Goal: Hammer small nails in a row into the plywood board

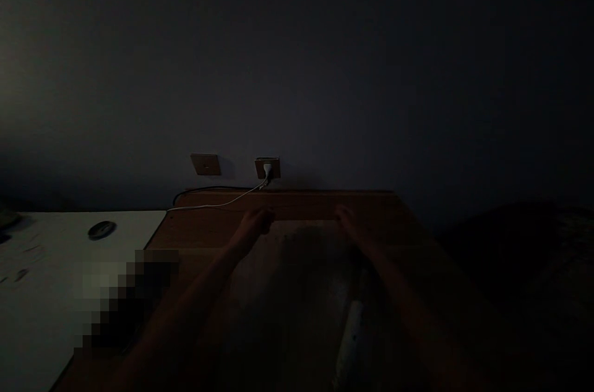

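Observation:
The room is very dark. On a wooden table, a pale greyish sheet (320, 256) stretches from between my hands toward me; its material is hard to make out. My left hand (257, 220) is closed at the sheet's far left corner. At the far right corner, my right hand (346, 219) has its fingers pinched on the edge. Both arms reach forward over the tabletop. A whitish rod-like thing (349, 339) lies along the right side of the sheet, below my right forearm.
Behind the wooden table (199, 225) stands a plain wall with a blank-looking plate (205, 164) and a socket with a white plug (268, 169). A white cable (223, 203) runs left. On the white surface (55, 274) at left lies a dark round object (102, 230).

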{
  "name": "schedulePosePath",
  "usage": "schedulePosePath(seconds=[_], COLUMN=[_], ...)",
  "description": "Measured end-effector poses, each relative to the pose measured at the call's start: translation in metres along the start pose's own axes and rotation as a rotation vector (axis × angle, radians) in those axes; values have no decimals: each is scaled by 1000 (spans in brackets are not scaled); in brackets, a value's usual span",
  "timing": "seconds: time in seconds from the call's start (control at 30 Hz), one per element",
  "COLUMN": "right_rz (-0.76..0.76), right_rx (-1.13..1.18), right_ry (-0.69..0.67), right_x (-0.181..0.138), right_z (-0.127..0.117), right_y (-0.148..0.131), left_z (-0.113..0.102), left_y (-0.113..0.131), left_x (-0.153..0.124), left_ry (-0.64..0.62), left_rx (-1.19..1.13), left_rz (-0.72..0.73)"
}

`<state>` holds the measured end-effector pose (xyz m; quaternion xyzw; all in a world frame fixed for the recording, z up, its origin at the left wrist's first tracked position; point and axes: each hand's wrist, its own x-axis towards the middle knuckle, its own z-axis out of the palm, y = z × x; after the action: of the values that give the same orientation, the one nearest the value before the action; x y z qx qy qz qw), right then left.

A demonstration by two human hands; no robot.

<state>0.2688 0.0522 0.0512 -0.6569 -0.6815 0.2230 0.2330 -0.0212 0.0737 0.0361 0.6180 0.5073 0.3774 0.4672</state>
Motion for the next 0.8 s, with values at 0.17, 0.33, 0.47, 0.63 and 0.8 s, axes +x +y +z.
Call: schedulePosePath(seconds=[0.17, 0.33, 0.47, 0.63, 0.8], right_rz=[-3, 16, -13, -46, 5], right_rx=[145, -33, -169, -84, 111], right_ry=[7, -105, -168, -63, 39], right_x=[5, -7, -20, -18, -1], right_z=[-13, 20, 41, 28, 20], right_y=[1, -13, -25, -30, -26], left_z=[10, 20, 24, 25, 27], left_y=[-15, -11, 0, 8, 3], left_x=[-5, -13, -8, 0, -7], left_ry=[-35, -224, -380, -361, -272], left_rx=[19, 668, 1033, 1100, 1041], left_rz=[-128, 222, 398, 378, 275])
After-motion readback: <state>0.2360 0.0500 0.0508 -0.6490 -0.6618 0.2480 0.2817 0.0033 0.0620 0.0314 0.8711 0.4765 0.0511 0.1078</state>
